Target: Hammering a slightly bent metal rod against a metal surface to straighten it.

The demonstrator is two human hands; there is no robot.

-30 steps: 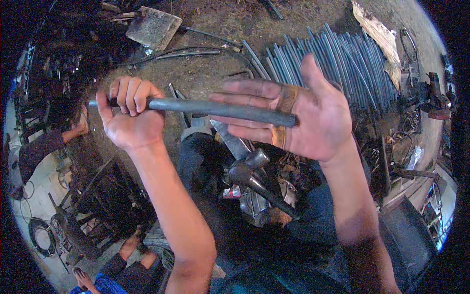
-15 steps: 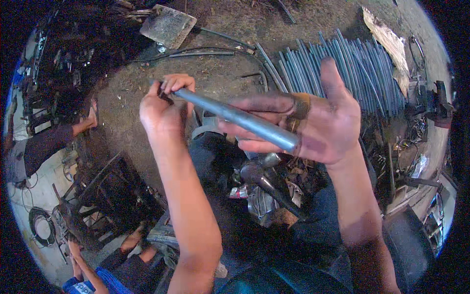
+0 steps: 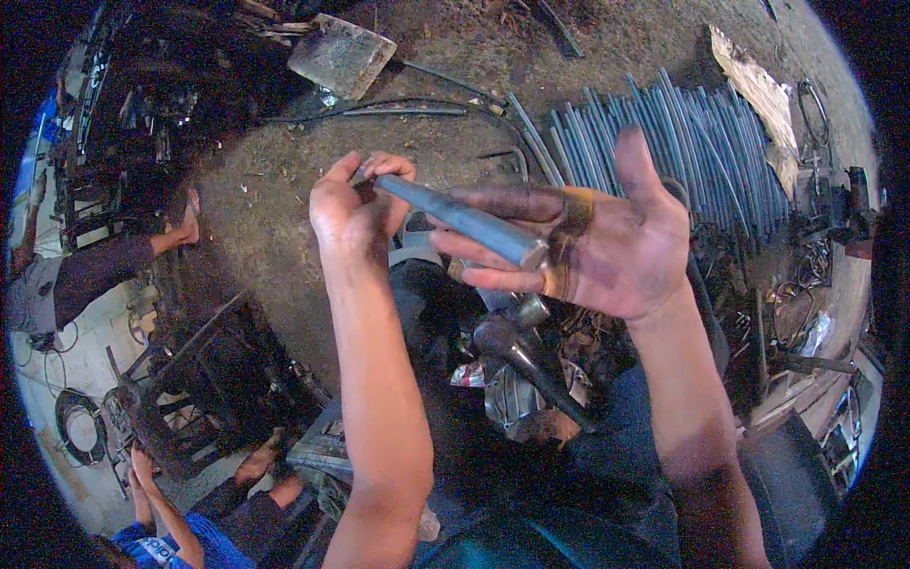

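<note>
Two hands share the grey-blue steel rod (image 3: 460, 220): our left hand (image 3: 355, 204) seemingly pinches its far end, our right hand (image 3: 607, 247) lies flat-open under its near end.

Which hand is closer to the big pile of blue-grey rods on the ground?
The right hand. In the picture it overlaps the near edge of the rod pile, its thumb pointing up over the rods. The left hand is farther left, gripping the other end of the metal rod.

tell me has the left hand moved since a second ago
Yes. The left hand has shifted rightward toward the pile of rods on the ground, tilting the metal rod it holds.
</note>
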